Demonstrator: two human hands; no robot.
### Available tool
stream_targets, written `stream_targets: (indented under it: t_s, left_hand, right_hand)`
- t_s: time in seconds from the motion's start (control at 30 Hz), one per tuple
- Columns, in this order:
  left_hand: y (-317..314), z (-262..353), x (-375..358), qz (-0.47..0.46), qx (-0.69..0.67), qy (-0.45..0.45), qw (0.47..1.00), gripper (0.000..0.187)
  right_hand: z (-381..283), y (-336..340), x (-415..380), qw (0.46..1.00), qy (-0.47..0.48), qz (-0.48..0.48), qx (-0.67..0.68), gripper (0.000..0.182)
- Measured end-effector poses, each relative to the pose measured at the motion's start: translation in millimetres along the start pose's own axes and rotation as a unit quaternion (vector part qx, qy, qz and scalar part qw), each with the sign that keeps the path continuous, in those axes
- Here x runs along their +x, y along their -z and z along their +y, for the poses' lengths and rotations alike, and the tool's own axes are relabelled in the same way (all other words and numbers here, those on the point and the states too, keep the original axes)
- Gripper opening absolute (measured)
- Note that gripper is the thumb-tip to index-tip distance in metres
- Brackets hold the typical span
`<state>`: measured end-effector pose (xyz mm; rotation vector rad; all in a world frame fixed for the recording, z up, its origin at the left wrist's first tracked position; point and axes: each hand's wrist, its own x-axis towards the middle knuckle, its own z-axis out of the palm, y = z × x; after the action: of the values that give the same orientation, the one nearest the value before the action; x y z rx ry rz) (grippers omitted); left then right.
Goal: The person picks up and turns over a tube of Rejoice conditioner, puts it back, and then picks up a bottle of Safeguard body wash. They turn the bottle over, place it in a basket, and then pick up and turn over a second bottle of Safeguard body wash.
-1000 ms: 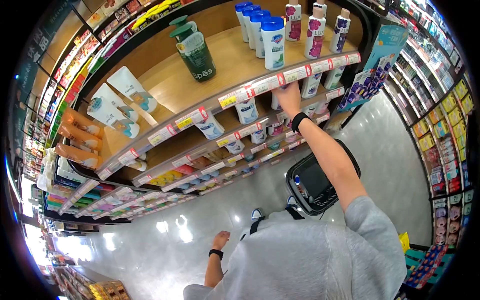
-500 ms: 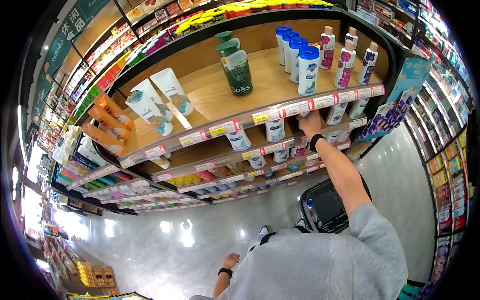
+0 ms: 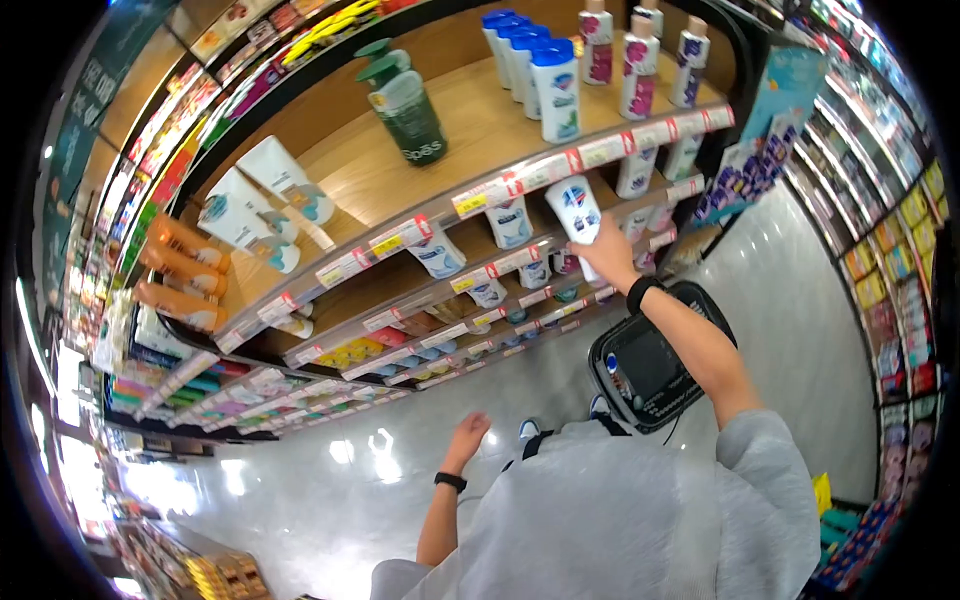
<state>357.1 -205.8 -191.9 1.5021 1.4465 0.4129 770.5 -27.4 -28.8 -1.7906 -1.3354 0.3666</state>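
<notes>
My right hand (image 3: 604, 250) is closed around the lower part of a white body wash bottle (image 3: 575, 207) with a blue and red logo. The bottle is tilted, just in front of the upper shelf edge. Similar white bottles (image 3: 511, 222) stand on the shelf below the top one. On the top shelf is a row of white bottles with blue caps (image 3: 556, 90). My left hand (image 3: 468, 438) hangs over the floor, away from the shelves, its fingers loosely bent and nothing visible in them.
A black shopping basket (image 3: 655, 360) stands on the floor below my right arm. Dark green pump bottles (image 3: 408, 115), white tubes (image 3: 250, 225), orange bottles (image 3: 180, 258) and pink-labelled bottles (image 3: 640, 75) share the top shelf (image 3: 345, 165). Price tags (image 3: 600, 150) line its edge.
My right hand has come out from under the top shelf edge with the body wash bottle, which now shows in front of the shelf. My left hand has risen forward. The view has shifted.
</notes>
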Motion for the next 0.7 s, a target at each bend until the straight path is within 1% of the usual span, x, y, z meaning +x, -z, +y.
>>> stream_targets:
  t_s: [0.03,0.07,0.13,0.17,0.2,0.27,0.3,0.33,0.4,0.43,0.47,0.53,0.57,0.67,0.7]
  left_hand:
    - [-2,24,16,-0.029,0.004,-0.02,0.999,0.045]
    - [-6,48,31,-0.058,0.006,-0.04,0.997,0.047]
    - [-20,113,47,-0.055,-0.077,-0.154,0.984,0.048]
    - [-21,143,55,-0.077,-0.09,-0.179,0.977,0.049]
    - [-23,169,59,-0.098,-0.105,-0.201,0.969,0.049]
    - [-26,216,64,-0.138,-0.175,-0.216,0.951,0.051]
    - [-29,232,65,-0.156,-0.211,-0.224,0.939,0.052]
    - [-33,241,65,-0.142,-0.254,-0.217,0.932,0.05]
    - [-43,253,61,-0.107,-0.343,-0.198,0.912,0.048]
    - [-45,265,52,-0.086,-0.388,-0.16,0.903,0.049]
    - [-46,277,41,-0.09,-0.49,-0.137,0.856,0.055]
    - [-29,298,22,-0.121,-0.535,-0.111,0.829,0.062]
    - [-22,304,12,-0.112,-0.534,-0.111,0.831,0.068]
    - [-6,301,-2,-0.158,-0.603,-0.157,0.766,0.073]
    - [0,307,-11,-0.137,-0.589,-0.15,0.782,0.078]
  right_hand:
    - [10,-3,-17,1.0,0.012,-0.008,0.019,0.059]
    - [7,0,-37,0.999,-0.013,-0.025,0.025,0.062]
    - [7,0,-67,0.997,-0.036,-0.056,0.045,0.062]
    - [-3,3,-81,0.995,-0.022,-0.05,0.079,0.061]
    - [-16,9,-94,0.993,-0.007,-0.045,0.112,0.06]
    - [-42,25,-110,0.983,-0.029,-0.096,0.156,0.063]
    - [-58,33,-116,0.978,-0.021,-0.091,0.184,0.065]
    - [-72,39,-123,0.974,-0.012,-0.087,0.211,0.067]
    - [-95,48,-134,0.962,0.008,-0.079,0.262,0.063]
    - [-96,43,-140,0.937,0.032,-0.095,0.333,0.06]
    - [-99,45,-144,0.937,0.032,-0.102,0.332,0.059]
    - [-112,54,-153,0.935,0.033,-0.122,0.33,0.058]
    - [-113,52,-155,0.919,0.032,-0.143,0.366,0.063]
    - [-140,62,-164,0.854,0.009,-0.205,0.477,0.068]
    - [-145,62,-166,0.832,-0.014,-0.235,0.502,0.076]
